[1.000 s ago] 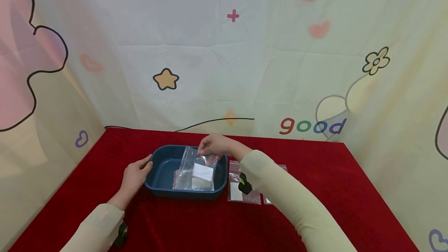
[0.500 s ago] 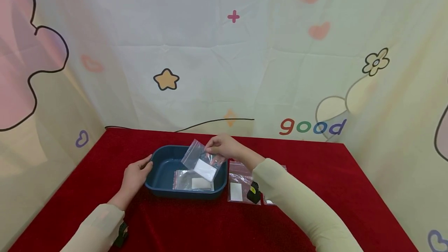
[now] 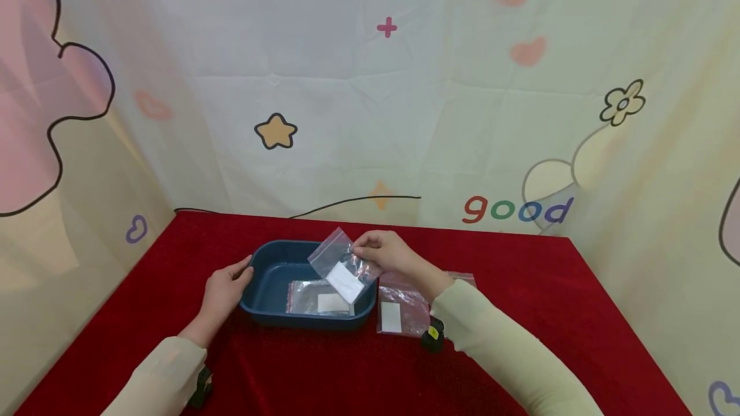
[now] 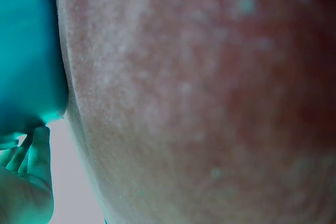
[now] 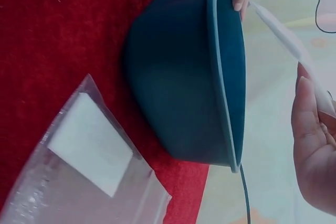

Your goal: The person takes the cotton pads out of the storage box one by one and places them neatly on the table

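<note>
One clear zip-lock bag (image 3: 342, 250) with a white packet (image 3: 345, 282) inside hung at a slant from the right hand (image 3: 386, 253), whose thumb and fingertips pinched the plastic over the right end of the blue plastic basin (image 3: 267, 285). That basin stood toward the far edge of the red-covered desk (image 3: 324, 368), somewhat left of its middle, and the left hand (image 3: 225, 289) gripped the basin's left rim. Over the last second the held bag had shifted rightward and tipped from nearly upright, leaving the bagged packets (image 3: 305, 297) on the basin's floor in plainer view; how many lay there could not be told. For the work in hand, this seemed to mean the bag was now separate from that pile, yet neither laid in the basin nor set down outside it. Just beside the basin, toward the desk's right edge, a flat bag (image 3: 412, 318) lay with its own white insert showing, and a part-hidden bag (image 3: 464, 277) lay behind the right sleeve (image 3: 509, 345).
</note>
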Motion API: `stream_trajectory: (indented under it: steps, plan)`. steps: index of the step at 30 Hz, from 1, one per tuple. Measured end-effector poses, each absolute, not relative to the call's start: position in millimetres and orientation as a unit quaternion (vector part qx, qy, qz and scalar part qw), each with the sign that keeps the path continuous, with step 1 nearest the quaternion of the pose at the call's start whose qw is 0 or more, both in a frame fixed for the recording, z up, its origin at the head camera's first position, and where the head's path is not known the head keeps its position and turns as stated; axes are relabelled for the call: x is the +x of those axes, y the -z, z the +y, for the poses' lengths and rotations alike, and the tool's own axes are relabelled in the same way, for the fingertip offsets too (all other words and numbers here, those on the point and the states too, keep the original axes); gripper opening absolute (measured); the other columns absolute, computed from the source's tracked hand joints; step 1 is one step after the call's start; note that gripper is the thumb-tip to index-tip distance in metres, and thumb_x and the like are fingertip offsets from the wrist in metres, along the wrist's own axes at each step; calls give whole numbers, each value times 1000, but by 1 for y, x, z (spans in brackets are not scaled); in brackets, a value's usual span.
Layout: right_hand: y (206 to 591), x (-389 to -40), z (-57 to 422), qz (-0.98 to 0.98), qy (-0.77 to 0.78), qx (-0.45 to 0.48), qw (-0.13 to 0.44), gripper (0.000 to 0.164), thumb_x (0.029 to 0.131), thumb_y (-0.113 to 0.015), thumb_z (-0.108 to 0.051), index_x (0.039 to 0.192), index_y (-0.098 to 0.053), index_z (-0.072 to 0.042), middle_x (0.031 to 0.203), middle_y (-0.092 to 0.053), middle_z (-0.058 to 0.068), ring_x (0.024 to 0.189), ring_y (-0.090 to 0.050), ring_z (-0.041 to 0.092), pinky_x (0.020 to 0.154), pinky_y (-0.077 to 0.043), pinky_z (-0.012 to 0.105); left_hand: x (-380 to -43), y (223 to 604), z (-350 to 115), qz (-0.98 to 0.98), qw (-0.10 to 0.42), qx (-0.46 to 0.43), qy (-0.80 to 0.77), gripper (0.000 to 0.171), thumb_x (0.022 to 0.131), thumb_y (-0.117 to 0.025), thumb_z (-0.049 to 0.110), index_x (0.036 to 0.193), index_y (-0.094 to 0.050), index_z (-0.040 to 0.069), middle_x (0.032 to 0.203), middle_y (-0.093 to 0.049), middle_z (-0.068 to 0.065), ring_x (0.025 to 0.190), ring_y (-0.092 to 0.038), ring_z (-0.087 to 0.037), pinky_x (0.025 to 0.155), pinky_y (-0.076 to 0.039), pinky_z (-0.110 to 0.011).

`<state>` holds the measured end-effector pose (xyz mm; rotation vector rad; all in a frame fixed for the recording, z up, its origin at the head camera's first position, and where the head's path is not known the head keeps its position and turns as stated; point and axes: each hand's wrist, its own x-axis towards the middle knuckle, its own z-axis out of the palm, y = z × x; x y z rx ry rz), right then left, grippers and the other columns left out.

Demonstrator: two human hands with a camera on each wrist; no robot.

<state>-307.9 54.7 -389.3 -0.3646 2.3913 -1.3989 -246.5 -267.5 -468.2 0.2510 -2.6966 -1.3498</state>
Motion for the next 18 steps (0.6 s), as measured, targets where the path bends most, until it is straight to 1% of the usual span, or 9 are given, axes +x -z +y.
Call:
stream_trajectory:
  steps: [6, 13, 18]
  plan:
    - [394, -298, 65, 831, 522, -115, 150, 18, 99, -66, -14, 114, -73, -5, 101, -74, 12, 76, -60, 13, 62, -55, 18, -246, 469, -268, -889, 59, 83, 446, 47, 107, -51, 17, 150, -47, 0, 152, -48, -25, 141, -49, -44, 112, -48, -55]
    - [405, -290, 79, 828, 541, -99, 105, 19, 99, -66, -13, 113, -73, -2, 105, -75, 15, 83, -58, 13, 67, -50, 19, -246, 467, -267, -890, 55, 84, 446, 47, 107, -50, 18, 150, -46, -1, 152, -47, -26, 142, -48, -44, 113, -47, -55]
    - [413, -286, 88, 807, 575, -70, 112, 18, 99, -66, -12, 113, -73, -2, 103, -75, 11, 81, -61, 12, 68, -55, 19, -246, 467, -267, -890, 56, 86, 445, 48, 107, -50, 18, 150, -46, -1, 151, -48, -27, 142, -48, -45, 113, -47, -56]
